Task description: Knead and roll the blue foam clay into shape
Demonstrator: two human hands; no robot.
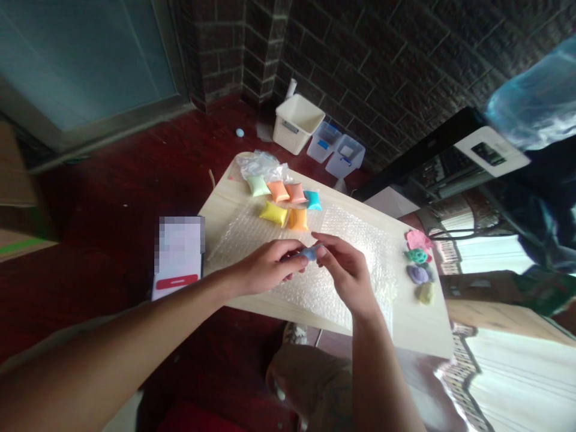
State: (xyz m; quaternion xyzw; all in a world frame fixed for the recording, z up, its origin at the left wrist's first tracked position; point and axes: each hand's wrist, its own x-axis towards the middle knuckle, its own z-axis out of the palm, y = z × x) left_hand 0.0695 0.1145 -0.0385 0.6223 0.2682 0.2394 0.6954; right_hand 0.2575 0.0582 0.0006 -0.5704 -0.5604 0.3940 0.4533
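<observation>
A small lump of blue modelling clay (309, 252) is pinched between my two hands above the table. My left hand (274, 264) grips its left side with thumb and fingers. On its right side, the thumb and fingers of my right hand (344, 267) press it. Beneath lies bubble wrap (355, 240). Just beyond my hands are soft packets: a yellow packet (273, 213), an orange packet (298, 219), a pale green packet (258, 186), a turquoise packet (313, 200) and two peach-orange ones.
Shaped clay pieces, including a pink one (418, 240) and a purple one (417, 274), lie at the right end of the wooden table (423, 324). Clear plastic bags (263, 163) lie at the far left corner. A white basket (294, 126) and clear bins stand on the floor behind.
</observation>
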